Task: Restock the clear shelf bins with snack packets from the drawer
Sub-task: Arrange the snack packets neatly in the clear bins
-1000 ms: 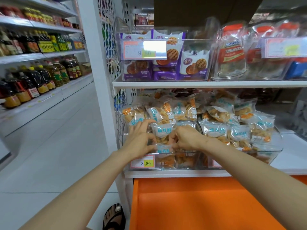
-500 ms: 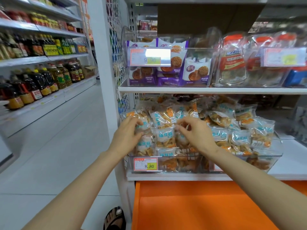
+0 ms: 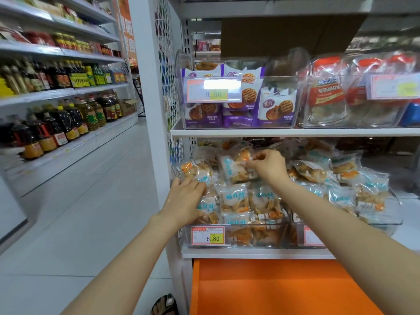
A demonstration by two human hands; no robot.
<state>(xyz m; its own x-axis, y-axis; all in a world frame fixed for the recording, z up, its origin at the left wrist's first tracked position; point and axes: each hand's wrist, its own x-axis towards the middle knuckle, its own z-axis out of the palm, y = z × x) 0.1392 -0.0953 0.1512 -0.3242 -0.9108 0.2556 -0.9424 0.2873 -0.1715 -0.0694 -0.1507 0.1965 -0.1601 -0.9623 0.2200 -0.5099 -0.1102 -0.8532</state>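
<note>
A clear shelf bin (image 3: 254, 243) on the lower shelf is heaped with clear snack packets (image 3: 234, 197) printed in light blue and orange. My left hand (image 3: 185, 201) lies flat with straight fingers against the packets at the heap's left side. My right hand (image 3: 268, 164) reaches higher and pinches the top edge of one snack packet (image 3: 231, 170) at the back of the heap. Below the shelf, the orange drawer (image 3: 261, 289) stands pulled out; no packets show in the part I see.
A second clear bin (image 3: 384, 214) of the same packets sits to the right. The shelf above carries a bin of purple biscuit packs (image 3: 241, 110) and bins of red-labelled bags (image 3: 327, 98). Oil bottles (image 3: 56, 128) line the aisle shelves at left. A sandalled foot (image 3: 164, 305) is by the drawer.
Both hands rose from the bin's front packets. The right hand moved up and back and now pinches a packet at the heap's top; the left shifted to the heap's left side.
</note>
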